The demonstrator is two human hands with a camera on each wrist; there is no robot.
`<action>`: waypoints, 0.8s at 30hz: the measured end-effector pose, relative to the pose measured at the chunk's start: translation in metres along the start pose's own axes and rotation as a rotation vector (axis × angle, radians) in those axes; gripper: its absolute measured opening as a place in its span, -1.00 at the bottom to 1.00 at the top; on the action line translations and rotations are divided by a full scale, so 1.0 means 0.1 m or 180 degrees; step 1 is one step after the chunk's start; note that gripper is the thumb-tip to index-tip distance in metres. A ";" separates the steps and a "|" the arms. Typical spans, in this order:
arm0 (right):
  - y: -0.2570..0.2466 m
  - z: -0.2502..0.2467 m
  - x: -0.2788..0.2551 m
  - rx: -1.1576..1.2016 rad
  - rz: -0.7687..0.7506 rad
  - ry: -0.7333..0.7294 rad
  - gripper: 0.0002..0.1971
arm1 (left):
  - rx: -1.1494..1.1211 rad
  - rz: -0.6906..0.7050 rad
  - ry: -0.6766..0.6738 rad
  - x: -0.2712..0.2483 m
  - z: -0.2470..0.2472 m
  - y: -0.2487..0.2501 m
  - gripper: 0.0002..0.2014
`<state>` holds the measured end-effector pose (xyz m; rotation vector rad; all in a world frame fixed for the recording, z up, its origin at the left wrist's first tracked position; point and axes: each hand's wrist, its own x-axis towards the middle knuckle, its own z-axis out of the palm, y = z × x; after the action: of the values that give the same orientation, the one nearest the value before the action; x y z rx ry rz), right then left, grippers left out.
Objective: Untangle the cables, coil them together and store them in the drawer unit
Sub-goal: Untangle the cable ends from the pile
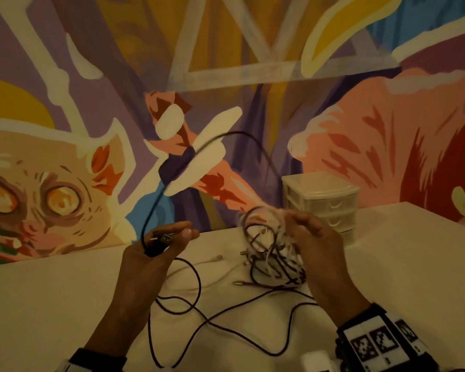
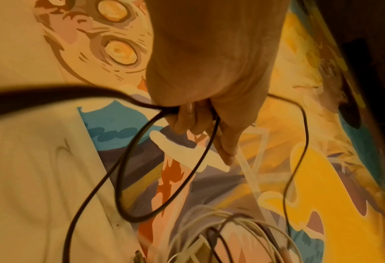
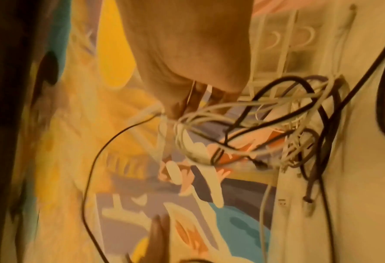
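Observation:
My left hand (image 1: 169, 238) is raised above the white table (image 1: 51, 296) and grips a black cable (image 1: 156, 200) near its USB plug (image 1: 164, 238); the cable arcs up and over toward the right. In the left wrist view the curled fingers (image 2: 187, 117) close round that black cable (image 2: 128, 178). My right hand (image 1: 306, 232) holds up a tangled bundle of white and dark cables (image 1: 269, 251), pinched at the top (image 3: 187, 110). More dark cable (image 1: 199, 312) lies looped on the table below. The white drawer unit (image 1: 322, 205) stands behind my right hand, drawers closed.
A painted mural wall (image 1: 226, 76) rises right behind the table. Loose plug ends (image 1: 236, 283) and a thin white cable (image 1: 207, 261) lie between the hands. A white object (image 1: 314, 358) sits at the near edge beside my right wrist.

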<state>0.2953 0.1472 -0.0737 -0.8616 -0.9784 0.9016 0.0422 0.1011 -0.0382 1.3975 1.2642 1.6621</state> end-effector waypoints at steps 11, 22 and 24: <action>0.03 0.14 -0.10 -0.0788 -0.0156 -0.1441 -0.99 | 0.0871 0.0376 -0.1459 0.01 0.20 -0.19 -0.62; -0.33 -0.18 0.15 0.0705 -0.1179 0.0857 -0.80 | 0.2035 -0.0297 -0.1222 0.26 -0.02 -0.65 -0.79; -0.28 -0.24 0.17 0.0027 -0.1204 0.0681 -0.72 | 0.1795 -0.0260 -0.1197 0.27 -0.01 -0.64 -0.94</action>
<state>0.3293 0.1475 -0.0510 -0.7170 -0.9097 0.4800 0.0271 0.1476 -0.0880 1.8451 1.5966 0.9501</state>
